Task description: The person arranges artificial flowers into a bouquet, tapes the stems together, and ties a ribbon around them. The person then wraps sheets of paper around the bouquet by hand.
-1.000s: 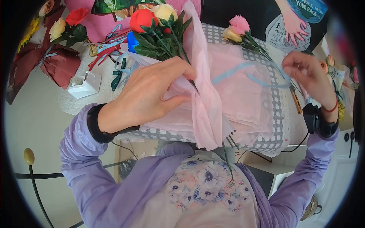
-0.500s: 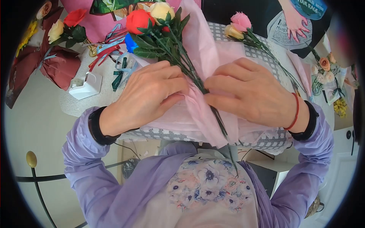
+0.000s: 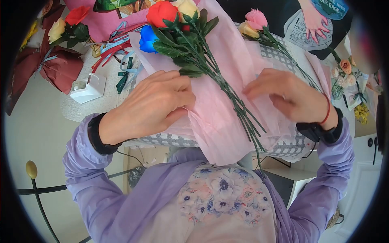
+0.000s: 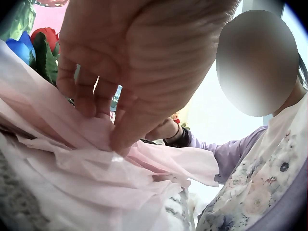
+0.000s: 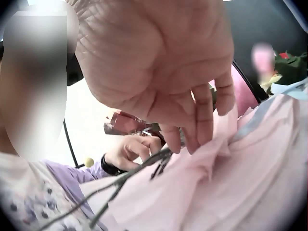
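A bunch of artificial flowers lies slantwise on pink wrapping paper (image 3: 210, 133), with a red rose (image 3: 162, 14), a cream rose (image 3: 187, 9) and a blue flower (image 3: 149, 39) at its head. Its green stems (image 3: 229, 91) are bare on the paper and run down past the front edge. My left hand (image 3: 152, 107) pinches the paper's left edge between thumb and fingers. Right of the stems my right hand (image 3: 298, 97) hovers close over the paper, fingers loosely bent and holding nothing. A light blue ribbon (image 5: 255, 117) lies on the paper beneath it.
At the left stand a white tape dispenser (image 3: 88, 89) and a bouquet in dark red paper (image 3: 63, 75). Loose red and blue ribbons (image 3: 111, 50) lie behind. Back right, a pink rose (image 3: 256, 19) with long stems rests on checked cloth (image 3: 275, 54). Peach roses (image 3: 345, 66) are further right.
My right hand came in from the far right to the stems, then drew back a little to the right. The paper over the stems has opened out. My left hand still grips the paper.
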`<act>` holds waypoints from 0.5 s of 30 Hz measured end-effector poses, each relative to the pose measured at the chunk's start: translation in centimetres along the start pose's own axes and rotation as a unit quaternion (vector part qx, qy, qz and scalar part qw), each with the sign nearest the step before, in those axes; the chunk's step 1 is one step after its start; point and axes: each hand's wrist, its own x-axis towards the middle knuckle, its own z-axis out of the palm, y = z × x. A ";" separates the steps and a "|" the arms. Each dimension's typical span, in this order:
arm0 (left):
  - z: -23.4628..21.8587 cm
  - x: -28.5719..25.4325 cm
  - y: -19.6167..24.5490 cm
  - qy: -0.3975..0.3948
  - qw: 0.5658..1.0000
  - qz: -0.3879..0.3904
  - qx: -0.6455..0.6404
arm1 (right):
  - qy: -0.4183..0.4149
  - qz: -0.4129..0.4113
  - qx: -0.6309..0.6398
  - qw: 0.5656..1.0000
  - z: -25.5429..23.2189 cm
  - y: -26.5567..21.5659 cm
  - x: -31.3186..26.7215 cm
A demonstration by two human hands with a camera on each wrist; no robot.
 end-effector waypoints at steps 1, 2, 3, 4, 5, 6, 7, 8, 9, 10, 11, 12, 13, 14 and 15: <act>-0.1 0.0 0.1 0.011 1.000 0.001 -0.011 | 0.009 0.082 0.072 0.994 -0.3 0.0 0.4; -0.2 0.0 0.2 0.011 1.000 0.002 -0.009 | 0.020 0.162 0.143 0.976 -0.4 -0.2 0.9; -0.3 0.0 0.3 0.011 1.000 0.000 -0.012 | 0.022 0.161 0.142 0.976 -0.3 -0.7 1.7; -0.3 0.0 0.3 0.010 1.000 -0.003 -0.016 | 0.015 0.216 0.117 0.969 0.0 -1.3 2.8; -0.3 0.0 0.4 0.009 1.000 -0.002 -0.014 | 0.008 0.270 0.092 0.958 0.3 -1.8 3.7; -0.3 0.0 0.3 0.017 1.000 0.012 -0.007 | 0.003 0.256 0.030 0.966 1.0 -1.6 4.3; -0.2 0.0 0.3 0.025 0.999 0.025 0.000 | 0.006 0.255 0.031 0.966 1.7 -1.0 4.4; 0.0 -0.1 0.3 0.024 0.999 0.026 0.002 | -0.001 0.262 0.052 0.964 2.4 -0.3 4.5; 0.2 -0.2 0.2 0.026 0.999 0.036 0.024 | -0.008 0.267 0.073 0.961 2.8 0.1 4.6; 0.1 -0.3 0.1 0.032 0.997 0.045 0.048 | -0.007 0.264 0.067 0.962 2.8 0.3 4.6; -0.1 -0.4 0.1 0.035 0.997 0.046 0.051 | 0.026 0.303 0.218 0.928 2.8 0.5 4.3; -0.2 -0.6 0.1 0.028 0.998 0.030 0.046 | 0.059 0.333 0.363 0.868 2.7 0.5 4.0; -0.3 -0.6 0.1 0.021 0.999 0.015 0.042 | 0.060 0.333 0.359 0.870 2.5 0.4 3.7; -0.4 -0.6 0.1 0.024 0.999 0.018 0.043 | 0.096 0.321 0.363 0.870 2.3 0.0 3.3; -0.4 -0.6 0.2 0.037 0.998 0.007 0.041 | 0.132 0.307 0.367 0.868 2.1 -0.4 3.0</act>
